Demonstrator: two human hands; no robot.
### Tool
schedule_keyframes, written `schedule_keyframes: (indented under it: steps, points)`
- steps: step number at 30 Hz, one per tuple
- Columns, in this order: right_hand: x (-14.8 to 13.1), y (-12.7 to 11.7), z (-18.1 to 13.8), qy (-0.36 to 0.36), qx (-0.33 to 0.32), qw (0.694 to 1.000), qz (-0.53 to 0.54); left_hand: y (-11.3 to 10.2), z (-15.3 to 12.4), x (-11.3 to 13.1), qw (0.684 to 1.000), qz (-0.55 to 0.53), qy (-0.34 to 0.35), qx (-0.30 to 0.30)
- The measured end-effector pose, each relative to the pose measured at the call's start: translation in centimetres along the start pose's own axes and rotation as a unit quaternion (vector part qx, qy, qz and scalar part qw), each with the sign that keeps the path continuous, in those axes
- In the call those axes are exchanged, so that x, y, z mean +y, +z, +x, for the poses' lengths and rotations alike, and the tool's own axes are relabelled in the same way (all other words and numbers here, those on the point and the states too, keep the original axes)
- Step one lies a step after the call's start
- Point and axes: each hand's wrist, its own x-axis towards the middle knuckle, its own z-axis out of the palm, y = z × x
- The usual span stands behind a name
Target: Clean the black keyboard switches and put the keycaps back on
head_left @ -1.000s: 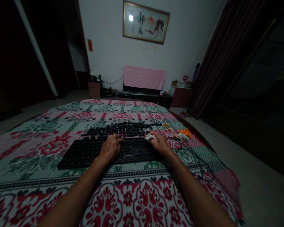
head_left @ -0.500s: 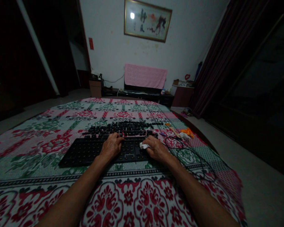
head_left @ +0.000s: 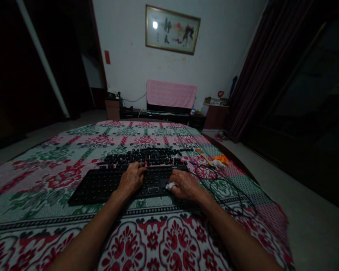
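Observation:
A black keyboard (head_left: 97, 186) with its keycaps off lies across the patterned cloth, rows of bare key posts showing. My left hand (head_left: 132, 177) rests over its middle, fingers bent and pressed on the far part, steadying it. At the keyboard's right end, my right hand (head_left: 185, 184) is closed around a crumpled white tissue (head_left: 171, 185), which touches the number-pad area. The fingertips of the right hand are partly hidden. Just beyond the keyboard lie many loose black keycaps (head_left: 151, 153) in rough rows.
On the right of the floral tablecloth (head_left: 152, 241) are a wooden-handled brush (head_left: 205, 156), an orange cloth (head_left: 222, 159), a white crumpled wad (head_left: 218, 164) and a looping black cable (head_left: 237, 188). A pink towel (head_left: 171, 94) drapes a screen by the far wall.
My right hand has moved the tissue toward the keyboard's near edge. My left hand stays in place on the keyboard. The camera view has tilted up slightly.

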Motion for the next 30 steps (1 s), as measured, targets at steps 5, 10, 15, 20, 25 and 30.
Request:
schedule_keyframes:
  steps: [5,10,15,20,25,30]
  points:
    - [-0.9,0.8,0.5,-0.025,0.047,0.998,0.023,0.1,0.0,0.0,1.000,0.003,0.003,0.005]
    - [-1.2,1.3,0.6,-0.012,0.042,0.998,0.034,0.0,-0.1,0.1,1.000,0.000,0.004,0.006]
    - [-0.9,1.2,0.2,0.000,0.040,0.999,0.037,-0.1,-0.3,0.2,1.000,-0.008,0.002,0.009]
    - [-0.5,1.3,0.1,0.010,0.031,0.999,0.032,-0.1,-0.5,0.3,1.000,-0.013,0.010,0.019]
    - [-1.4,1.2,0.3,-0.035,0.050,0.998,0.026,0.1,-0.3,0.3,1.000,-0.008,0.003,0.012]
    - [-0.9,1.3,0.3,-0.017,0.036,0.999,0.010,0.0,-0.3,0.2,1.000,-0.007,0.003,0.005]
